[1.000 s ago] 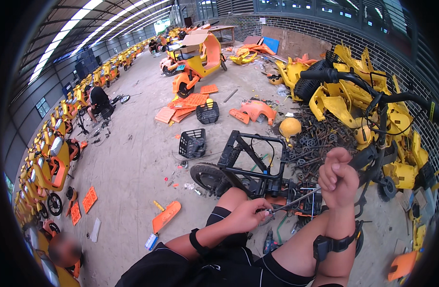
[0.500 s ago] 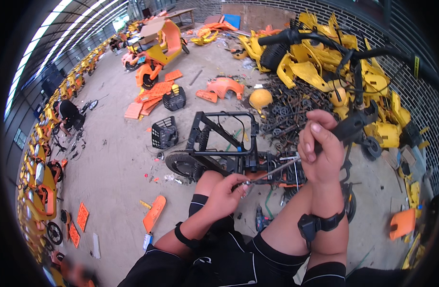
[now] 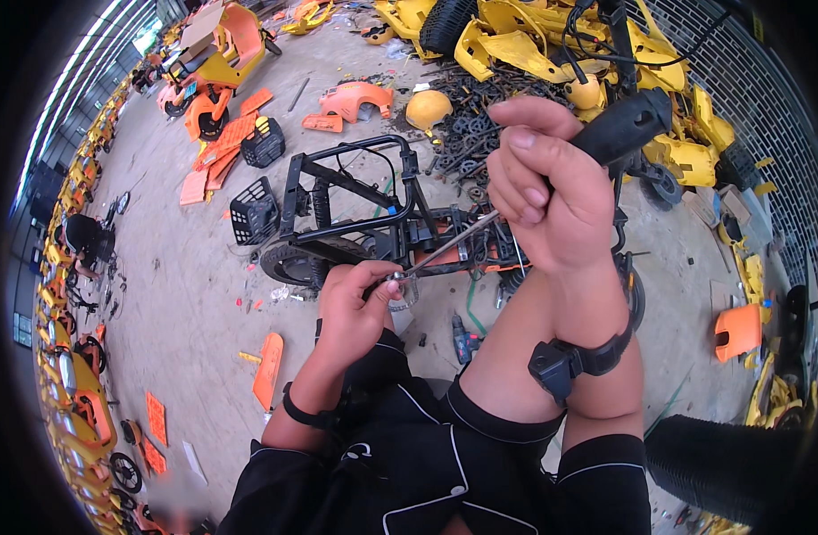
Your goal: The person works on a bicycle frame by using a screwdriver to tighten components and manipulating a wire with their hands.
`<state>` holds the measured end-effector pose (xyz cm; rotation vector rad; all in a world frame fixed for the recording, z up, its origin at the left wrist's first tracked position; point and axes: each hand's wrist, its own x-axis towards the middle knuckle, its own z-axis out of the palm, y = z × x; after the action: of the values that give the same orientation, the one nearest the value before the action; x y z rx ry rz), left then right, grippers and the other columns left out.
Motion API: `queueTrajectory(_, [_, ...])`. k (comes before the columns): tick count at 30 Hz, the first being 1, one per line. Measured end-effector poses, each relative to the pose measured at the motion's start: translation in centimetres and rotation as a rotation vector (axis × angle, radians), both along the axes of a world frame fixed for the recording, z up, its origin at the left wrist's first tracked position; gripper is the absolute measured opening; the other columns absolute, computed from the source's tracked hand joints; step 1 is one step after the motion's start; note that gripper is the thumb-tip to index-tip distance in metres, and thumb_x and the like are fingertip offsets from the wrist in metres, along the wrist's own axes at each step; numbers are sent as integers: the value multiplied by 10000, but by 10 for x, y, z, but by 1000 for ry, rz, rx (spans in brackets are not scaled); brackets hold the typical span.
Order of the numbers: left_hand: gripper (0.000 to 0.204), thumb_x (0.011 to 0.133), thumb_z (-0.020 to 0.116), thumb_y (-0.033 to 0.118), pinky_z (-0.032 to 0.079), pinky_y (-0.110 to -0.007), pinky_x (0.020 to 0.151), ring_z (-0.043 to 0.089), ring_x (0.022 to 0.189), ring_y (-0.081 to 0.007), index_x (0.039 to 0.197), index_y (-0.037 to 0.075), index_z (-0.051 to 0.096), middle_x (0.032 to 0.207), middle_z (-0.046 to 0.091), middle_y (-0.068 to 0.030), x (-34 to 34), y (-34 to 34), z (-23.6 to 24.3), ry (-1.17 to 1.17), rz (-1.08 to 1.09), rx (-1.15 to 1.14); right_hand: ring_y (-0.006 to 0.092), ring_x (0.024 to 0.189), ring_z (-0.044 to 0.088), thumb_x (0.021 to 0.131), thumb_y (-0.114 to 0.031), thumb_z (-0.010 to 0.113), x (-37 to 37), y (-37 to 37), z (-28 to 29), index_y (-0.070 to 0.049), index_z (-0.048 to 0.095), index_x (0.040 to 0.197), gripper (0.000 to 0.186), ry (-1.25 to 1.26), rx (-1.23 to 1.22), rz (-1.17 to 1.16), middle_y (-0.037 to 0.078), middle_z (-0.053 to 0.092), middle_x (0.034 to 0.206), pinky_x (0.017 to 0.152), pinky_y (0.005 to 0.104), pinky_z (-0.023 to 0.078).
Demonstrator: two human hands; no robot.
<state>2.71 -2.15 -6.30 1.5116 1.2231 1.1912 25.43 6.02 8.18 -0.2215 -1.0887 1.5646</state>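
My right hand (image 3: 552, 192) grips the black handle (image 3: 621, 125) of a long screwdriver-like tool, whose thin metal shaft (image 3: 454, 238) slants down to my left hand (image 3: 351, 308). The fingers of my left hand pinch a small shiny metal piece (image 3: 396, 281) at the shaft's lower end; its exact shape is too small to tell. Just beyond my hands lies a black vehicle frame (image 3: 298, 187) with a wheel (image 3: 280, 263) and orange parts low on it. A cordless drill (image 3: 464, 339) is on the floor beside my right leg.
Yellow body panels (image 3: 480, 49) pile over dark metal scrap (image 3: 467, 94). Orange panels (image 3: 231, 147), a black basket (image 3: 253, 209) and a black ribbed object (image 3: 721, 464) lie around me. Another person (image 3: 83, 236) works at left, near lined-up scooters (image 3: 74, 397).
My view has tilted further down, so the surroundings sit higher in the picture. My right hand and the tool handle appear higher and further left; the left hand still pinches the small piece.
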Motion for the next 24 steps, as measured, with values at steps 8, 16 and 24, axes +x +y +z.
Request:
queueTrajectory(8, [155,969,565,-52,519,-251,776,647,831,-115,1118,-42,609,951,690,-80,3,11,-18,-51,64,-110,21,451,349,946,-70,547,-24,24,-15,10,616,1114,199,-11,-263,-331,-64,429,613,399,212,244])
queueTrajectory(16, [125,959,610,-3,492,-280,621,626,680,-139,1078,2,646,815,689,-84,10,10,-14,273,130,-48,40,430,328,921,-65,538,-32,52,-34,-13,608,1091,191,-78,-469,-517,-57,422,620,376,227,241])
queueTrajectory(24, [157,890,677,92,524,-421,703,666,769,-376,1043,62,690,814,692,-186,17,8,-11,643,253,167,107,583,470,862,-43,510,-49,79,-60,-25,678,928,182,-68,-567,-756,10,528,715,548,275,346])
